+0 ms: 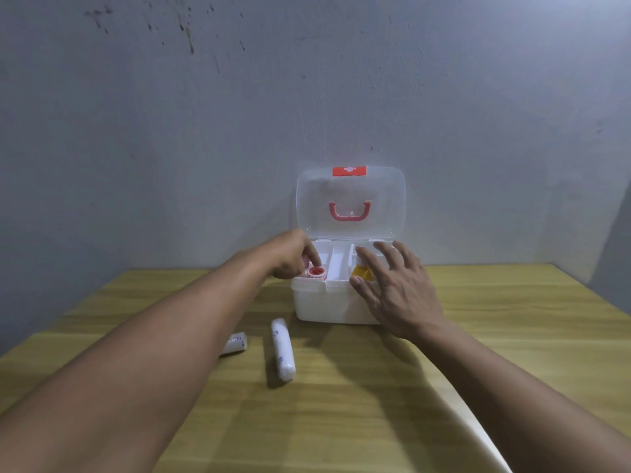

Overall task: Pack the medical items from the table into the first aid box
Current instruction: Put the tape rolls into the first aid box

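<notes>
The white first aid box point(321, 305) stands open at the back of the wooden table, its clear lid point(351, 203) upright against the wall. My left hand point(290, 254) reaches into the left tray compartment, fingers curled on a small pinkish item beside a red and white tape roll point(317, 273). My right hand point(396, 285) hovers with spread fingers over the box's right side, holding nothing, just above a yellow bottle point(361, 272) in the right compartment. Two white wrapped bandage rolls lie on the table in front: a long one point(282, 348) and a shorter one point(235, 342) partly hidden by my left forearm.
The wooden table point(495, 322) stretches to both sides of the box and toward me. A grey wall point(307, 97) rises right behind the box. The table's right front edge point(485, 435) runs diagonally under my right forearm.
</notes>
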A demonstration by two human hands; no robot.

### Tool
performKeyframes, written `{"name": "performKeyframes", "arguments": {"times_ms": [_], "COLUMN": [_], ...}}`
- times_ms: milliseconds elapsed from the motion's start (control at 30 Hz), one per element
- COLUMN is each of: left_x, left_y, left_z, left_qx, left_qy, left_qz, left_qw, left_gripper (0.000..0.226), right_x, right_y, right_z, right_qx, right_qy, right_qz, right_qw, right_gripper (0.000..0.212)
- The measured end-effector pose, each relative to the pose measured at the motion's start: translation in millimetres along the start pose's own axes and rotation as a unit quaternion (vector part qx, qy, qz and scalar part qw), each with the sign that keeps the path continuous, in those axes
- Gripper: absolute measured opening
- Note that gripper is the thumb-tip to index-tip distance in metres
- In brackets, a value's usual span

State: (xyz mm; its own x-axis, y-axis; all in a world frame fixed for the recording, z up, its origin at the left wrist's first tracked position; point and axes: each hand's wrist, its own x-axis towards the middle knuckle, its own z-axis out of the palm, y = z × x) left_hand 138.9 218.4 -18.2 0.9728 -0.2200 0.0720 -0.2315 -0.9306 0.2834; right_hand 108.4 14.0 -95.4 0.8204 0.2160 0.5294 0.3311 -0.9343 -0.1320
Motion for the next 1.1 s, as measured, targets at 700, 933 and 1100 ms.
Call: {"name": "performKeyframes", "arguments": {"times_ms": [700,933,1100], "left_x": [-34,-76,-105], "left_y": [4,-36,-67], "left_z": [5,21,40], "left_qx": [0.021,0.022,0.055], "left_qy": [-0.01,0.055,-0.029], "left_qz": [-0.04,-0.174,-0.192], "left_qw": [0.999,0.983,0.979], "left_gripper": [0.029,0.03,0.022], "right_x": [1,2,1], "right_y": [2,1,1], "right_z": [3,2,1], "right_qx": [-0.008,-0.006,-0.003], "right_qy": [0.003,0.007,0.001], "right_qz": [0.0,-0.002,0.0], "right_qw": [1.0,1.0,1.0], "right_gripper": [0.061,0.058,0.058]}}
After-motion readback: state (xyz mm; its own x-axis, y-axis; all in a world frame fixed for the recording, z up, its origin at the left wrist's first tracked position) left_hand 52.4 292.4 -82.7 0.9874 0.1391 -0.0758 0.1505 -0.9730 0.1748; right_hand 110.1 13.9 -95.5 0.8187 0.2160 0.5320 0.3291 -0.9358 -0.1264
